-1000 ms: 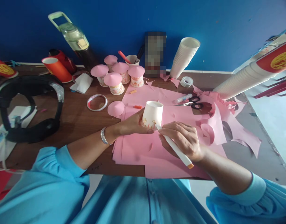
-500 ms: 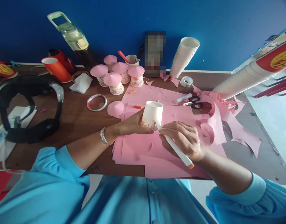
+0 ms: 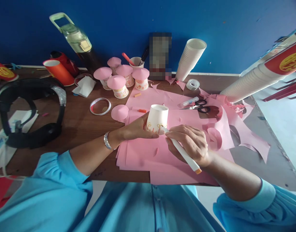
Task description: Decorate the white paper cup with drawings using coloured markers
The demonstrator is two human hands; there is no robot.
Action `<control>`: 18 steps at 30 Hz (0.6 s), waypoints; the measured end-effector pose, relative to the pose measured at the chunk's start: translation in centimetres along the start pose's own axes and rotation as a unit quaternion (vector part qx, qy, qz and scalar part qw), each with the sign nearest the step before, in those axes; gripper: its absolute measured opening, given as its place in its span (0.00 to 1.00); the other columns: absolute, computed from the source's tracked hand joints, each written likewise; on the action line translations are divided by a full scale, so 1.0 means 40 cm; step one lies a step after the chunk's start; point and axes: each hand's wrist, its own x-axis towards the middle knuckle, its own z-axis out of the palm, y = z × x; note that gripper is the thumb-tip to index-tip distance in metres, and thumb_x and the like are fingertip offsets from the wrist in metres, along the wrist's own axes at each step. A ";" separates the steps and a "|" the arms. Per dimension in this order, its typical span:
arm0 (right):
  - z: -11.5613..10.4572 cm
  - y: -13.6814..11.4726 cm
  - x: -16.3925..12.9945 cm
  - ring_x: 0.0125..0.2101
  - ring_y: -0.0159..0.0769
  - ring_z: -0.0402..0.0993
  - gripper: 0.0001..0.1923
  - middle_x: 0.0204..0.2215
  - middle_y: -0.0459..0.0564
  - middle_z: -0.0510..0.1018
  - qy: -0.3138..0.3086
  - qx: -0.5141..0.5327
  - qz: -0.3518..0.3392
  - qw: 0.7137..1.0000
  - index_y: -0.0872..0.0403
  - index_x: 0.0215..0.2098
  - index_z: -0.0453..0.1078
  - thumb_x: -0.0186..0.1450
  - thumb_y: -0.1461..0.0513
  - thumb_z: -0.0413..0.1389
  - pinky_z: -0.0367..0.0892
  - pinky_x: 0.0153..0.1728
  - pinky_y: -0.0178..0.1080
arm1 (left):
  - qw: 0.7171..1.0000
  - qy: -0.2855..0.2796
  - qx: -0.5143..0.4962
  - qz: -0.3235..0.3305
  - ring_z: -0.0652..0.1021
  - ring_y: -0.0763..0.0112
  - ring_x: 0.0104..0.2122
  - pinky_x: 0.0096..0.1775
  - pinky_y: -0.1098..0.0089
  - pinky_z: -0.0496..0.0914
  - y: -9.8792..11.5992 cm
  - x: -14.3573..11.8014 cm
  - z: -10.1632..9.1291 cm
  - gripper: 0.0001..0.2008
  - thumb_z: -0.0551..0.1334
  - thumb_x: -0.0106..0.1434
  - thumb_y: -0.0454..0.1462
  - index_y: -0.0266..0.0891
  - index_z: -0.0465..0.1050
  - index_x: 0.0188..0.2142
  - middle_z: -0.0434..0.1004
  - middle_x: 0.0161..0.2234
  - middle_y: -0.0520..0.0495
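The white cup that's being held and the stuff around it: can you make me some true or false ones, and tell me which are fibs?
1. The left hand grips a white cup. True.
2. That cup is all plain. False: coloured drawings show low on its side.
3. The right hand holds a white marker. True.
4. Only two cups wear roofs. False: five cups with pink cone roofs stand together.
5. No jewellery shows. False: a silvery bracelet circles the left wrist.
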 end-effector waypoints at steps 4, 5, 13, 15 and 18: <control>0.002 -0.003 -0.003 0.29 0.34 0.81 0.09 0.31 0.49 0.82 -0.001 0.006 0.002 1.000 0.55 0.46 0.70 0.69 0.70 0.61 0.79 0.30 0.36 | 1.000 -0.010 -0.012 0.004 0.79 0.56 0.54 0.55 0.56 0.74 0.006 -0.001 0.003 0.28 0.76 0.60 0.45 0.41 0.72 0.56 0.80 0.53 0.41; 0.003 -0.004 -0.003 0.29 0.34 0.82 0.09 0.31 0.48 0.82 -0.001 0.007 0.003 1.000 0.54 0.46 0.70 0.69 0.70 0.61 0.80 0.30 0.36 | 1.000 -0.011 -0.012 0.004 0.79 0.55 0.54 0.56 0.56 0.74 0.007 -0.001 0.004 0.28 0.76 0.60 0.45 0.41 0.72 0.56 0.80 0.53 0.40; 0.009 -0.005 -0.009 0.29 0.35 0.81 0.10 0.31 0.49 0.82 -0.001 0.019 -0.001 1.000 0.56 0.46 0.71 0.68 0.70 0.62 0.79 0.29 0.37 | 1.000 -0.011 -0.018 0.001 0.79 0.52 0.56 0.58 0.52 0.74 0.009 -0.001 0.005 0.30 0.76 0.60 0.46 0.41 0.72 0.57 0.80 0.54 0.39; 0.008 -0.005 -0.008 0.29 0.35 0.81 0.10 0.31 0.49 0.82 -0.001 0.019 0.000 1.000 0.55 0.46 0.71 0.68 0.70 0.61 0.79 0.29 0.37 | 1.000 -0.010 -0.016 0.000 0.79 0.52 0.56 0.58 0.51 0.74 0.011 -0.002 0.005 0.30 0.76 0.60 0.46 0.41 0.73 0.57 0.80 0.54 0.40; 0.005 -0.003 -0.005 0.29 0.35 0.81 0.10 0.31 0.50 0.82 0.002 0.014 0.003 1.000 0.56 0.46 0.71 0.68 0.71 0.61 0.79 0.29 0.37 | 1.000 -0.006 -0.013 0.000 0.79 0.53 0.56 0.57 0.53 0.74 0.012 -0.002 0.006 0.29 0.76 0.60 0.45 0.41 0.72 0.57 0.80 0.54 0.40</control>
